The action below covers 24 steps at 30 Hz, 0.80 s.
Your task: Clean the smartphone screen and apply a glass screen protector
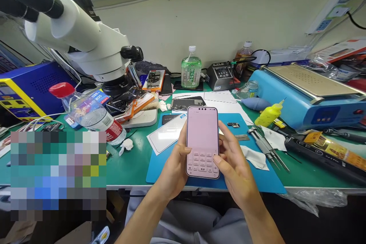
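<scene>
A smartphone (202,133) stands upright in my two hands, its lit pink screen facing me with a keypad across the lower part. My left hand (177,160) is wrapped round its left edge, the thumb over the left side of the keypad. Round the right edge curl the fingers of my right hand (236,164), and its thumb rests at the keypad's right side. Below and behind the phone lies a blue mat (160,166). On it are a white-framed glass panel (164,137), a small dark part (233,125) and a white cloth (254,157).
A microscope (85,42) and a red-capped bottle (94,118) stand at left. Behind are a green bottle (191,69) and a soldering station (220,76). At right sit a blue heating plate (309,99), a yellow squeeze bottle (268,114), tweezers (274,154) and a black tool (320,156).
</scene>
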{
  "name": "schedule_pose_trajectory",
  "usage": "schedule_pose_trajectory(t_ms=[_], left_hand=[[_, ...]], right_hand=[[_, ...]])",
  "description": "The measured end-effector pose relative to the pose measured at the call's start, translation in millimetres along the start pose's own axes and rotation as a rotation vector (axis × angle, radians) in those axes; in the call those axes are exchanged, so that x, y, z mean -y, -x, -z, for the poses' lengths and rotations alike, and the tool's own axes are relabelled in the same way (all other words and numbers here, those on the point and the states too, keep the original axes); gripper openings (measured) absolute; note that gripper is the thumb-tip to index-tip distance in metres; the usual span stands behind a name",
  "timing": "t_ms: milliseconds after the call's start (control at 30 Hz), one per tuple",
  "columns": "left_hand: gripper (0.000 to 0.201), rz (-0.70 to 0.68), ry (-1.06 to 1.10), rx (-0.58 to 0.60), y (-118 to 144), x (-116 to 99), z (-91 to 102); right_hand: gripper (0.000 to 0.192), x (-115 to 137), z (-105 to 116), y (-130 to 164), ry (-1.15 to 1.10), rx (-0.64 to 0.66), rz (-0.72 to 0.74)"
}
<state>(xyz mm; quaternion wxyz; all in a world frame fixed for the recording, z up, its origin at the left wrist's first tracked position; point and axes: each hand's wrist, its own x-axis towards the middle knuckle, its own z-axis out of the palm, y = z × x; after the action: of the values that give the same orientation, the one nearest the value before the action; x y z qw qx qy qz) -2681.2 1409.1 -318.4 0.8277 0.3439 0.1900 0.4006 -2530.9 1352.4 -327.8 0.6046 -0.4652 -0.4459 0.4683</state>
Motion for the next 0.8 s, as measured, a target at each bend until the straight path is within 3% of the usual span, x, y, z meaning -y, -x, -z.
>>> schedule_pose_trajectory(t_ms=[633,800], left_hand=[[0.078,-0.015,0.001,0.018,1.3,1.3,3.4],[0.077,-0.01,-0.029,0.04,1.6,1.7,2.3]], right_hand=[[0.068,-3.6,0.0,0.8,0.005,-0.017,0.031],[0.067,-9.9,-2.7,1.7,0.163,-0.112,0.096]])
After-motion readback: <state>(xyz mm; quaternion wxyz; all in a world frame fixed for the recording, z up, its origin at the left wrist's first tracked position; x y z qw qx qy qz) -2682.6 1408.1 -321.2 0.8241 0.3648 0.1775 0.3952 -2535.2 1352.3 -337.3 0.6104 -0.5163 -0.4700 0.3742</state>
